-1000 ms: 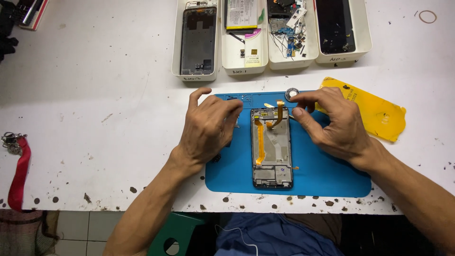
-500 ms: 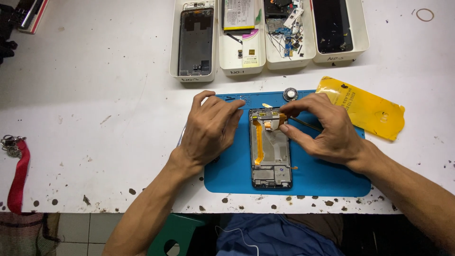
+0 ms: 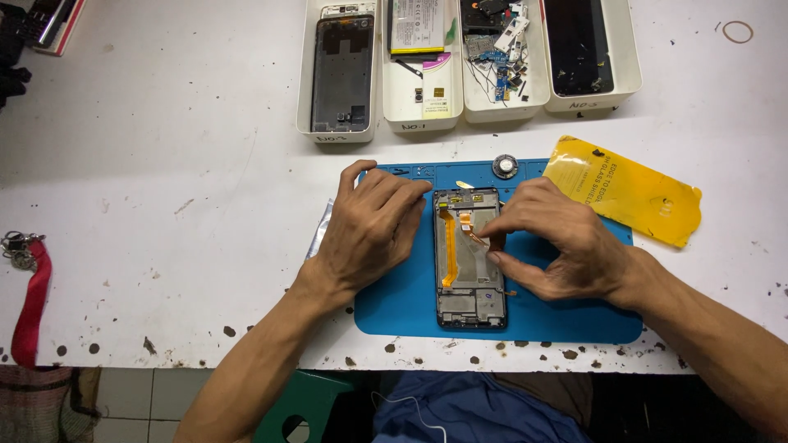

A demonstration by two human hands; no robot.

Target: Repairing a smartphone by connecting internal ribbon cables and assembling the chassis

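The white, paint-flecked work surface (image 3: 164, 164) carried a blue rectangular silicone repair mat (image 3: 410, 295), and on the mat lay the opened dark smartphone frame (image 3: 469, 271) with its orange flex ribbon cable (image 3: 448, 246) exposed, roughly at the mat's middle. The left hand (image 3: 369, 226) rested flat and spread beside the frame's left edge, fingers partly closed over the mat and gripping nothing that I could make out; if it pressed unevenly, the frame might have slid or rocked. The right hand (image 3: 554, 242) had thumb and forefinger pinched narrow at a small orange connector tab (image 3: 476, 234) near the frame's upper right (whether it truly gripped the tab or only touched it, I could not tell). A pull too sharp or at an angle seemed likely to tear that thin ribbon or bend its socket. The small round silver speaker part (image 3: 505, 166) sat near the mat's top edge, where a nudge could have rolled it away.
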